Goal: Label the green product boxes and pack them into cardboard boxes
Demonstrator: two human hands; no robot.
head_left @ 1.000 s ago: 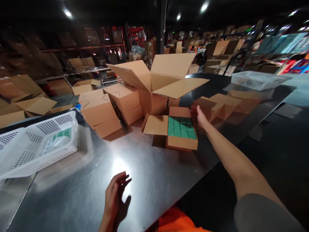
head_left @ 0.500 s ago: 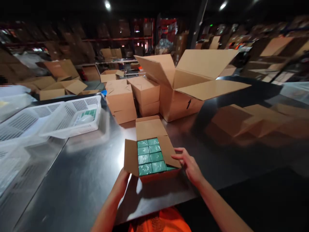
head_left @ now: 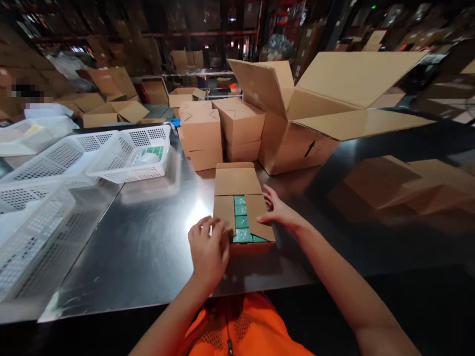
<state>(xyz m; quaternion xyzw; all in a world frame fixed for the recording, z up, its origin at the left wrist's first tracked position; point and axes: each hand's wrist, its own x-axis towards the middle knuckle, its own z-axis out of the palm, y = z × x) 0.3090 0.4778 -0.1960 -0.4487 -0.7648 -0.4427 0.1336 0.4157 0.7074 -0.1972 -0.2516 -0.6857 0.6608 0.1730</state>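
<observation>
A small cardboard box (head_left: pixel 237 182) lies on the steel table (head_left: pixel 148 237) in front of me, packed with green packets (head_left: pixel 241 222). Its two side flaps are folded most of the way in, so only a narrow strip of green shows. My left hand (head_left: pixel 208 249) presses on the left flap. My right hand (head_left: pixel 277 211) rests flat on the right flap. The far flap still lies open, pointing away from me.
A large open carton (head_left: pixel 297 143) stands behind the small box, with stacked closed boxes (head_left: pixel 218 131) to its left. White perforated baskets (head_left: pixel 122 155) line the left side. Flattened cardboard (head_left: pixel 393 183) lies at right. A person's blurred figure is at far left.
The small box was pulled from the table's far side close to me. Both hands then folded its side flaps inward over the green packets.
</observation>
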